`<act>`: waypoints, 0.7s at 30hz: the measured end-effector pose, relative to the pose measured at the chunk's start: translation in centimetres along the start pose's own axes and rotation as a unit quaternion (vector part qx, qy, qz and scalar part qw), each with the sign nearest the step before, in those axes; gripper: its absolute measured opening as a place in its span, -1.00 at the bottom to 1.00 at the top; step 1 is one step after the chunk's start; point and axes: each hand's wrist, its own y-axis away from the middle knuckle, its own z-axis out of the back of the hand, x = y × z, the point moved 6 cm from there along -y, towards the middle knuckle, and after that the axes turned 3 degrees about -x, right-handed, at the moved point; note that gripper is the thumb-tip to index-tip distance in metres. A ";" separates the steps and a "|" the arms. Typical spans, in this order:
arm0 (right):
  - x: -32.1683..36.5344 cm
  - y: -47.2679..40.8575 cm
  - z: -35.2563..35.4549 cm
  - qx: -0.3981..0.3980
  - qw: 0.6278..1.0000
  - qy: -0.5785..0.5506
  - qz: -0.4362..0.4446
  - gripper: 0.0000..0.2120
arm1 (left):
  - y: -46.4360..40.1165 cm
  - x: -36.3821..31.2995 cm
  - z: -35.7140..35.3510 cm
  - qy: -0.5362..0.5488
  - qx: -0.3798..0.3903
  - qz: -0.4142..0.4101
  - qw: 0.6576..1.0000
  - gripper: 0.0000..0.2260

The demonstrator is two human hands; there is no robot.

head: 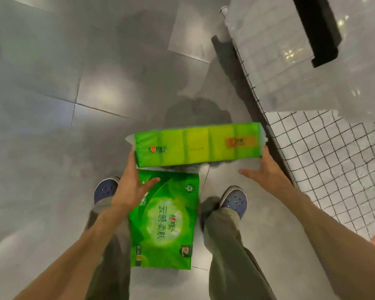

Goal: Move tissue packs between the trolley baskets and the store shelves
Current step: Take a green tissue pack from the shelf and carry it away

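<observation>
Tissue pack (196,145) is carried clamped end to end between both hands, long axis across the body, held out over the tiled floor (52,105) above the feet. Reads as a squeeze carry: soft bundle, no handle, so pressure on the two short ends keeps it level. Left hand (131,182) is at the pack's 9 o'clock end, palm against it, fingers reaching under the far side, thumb stretched toward a second green pack (165,219) at 6 o'clock of the first. That lower pack probably hangs from the left hand too; the grip is hidden, can't confirm. Right hand (266,169) is at the 3 o'clock end, palm pressed on, fingers spread flat, thumb out. Wire-grid trolley basket (333,159) sits at 3 o'clock, just beside the right hand, likely the pack's source or target.
</observation>
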 end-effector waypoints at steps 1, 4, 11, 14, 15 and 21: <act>0.0 -0.8 -0.5 -0.007 1.000 -0.013 0.005 -0.05 | -0.5 0.2 -0.3 0.013 -0.019 -0.004 1.000 -0.12; 0.6 -2.4 -0.8 -0.058 0.994 -0.090 0.028 -0.22 | -2.1 0.0 -0.3 0.038 -0.090 0.003 0.995 -0.16; 3.8 -7.0 -0.6 -0.077 0.978 -0.184 0.066 -0.14 | -7.1 -1.7 0.5 0.058 -0.137 -0.043 0.988 -0.25; 4.8 -9.2 -0.7 -0.069 0.977 -0.183 0.084 -0.08 | -9.6 -2.3 0.2 0.098 -0.103 -0.047 0.989 -0.14; 4.9 -9.9 -0.8 -0.069 0.976 -0.187 0.084 -0.03 | -10.5 -2.3 0.2 0.103 -0.101 -0.043 0.989 -0.09; 5.3 -12.2 -1.4 -0.090 0.980 -0.171 0.050 0.13 | -13.7 -3.2 0.4 0.108 -0.130 -0.027 0.985 -0.05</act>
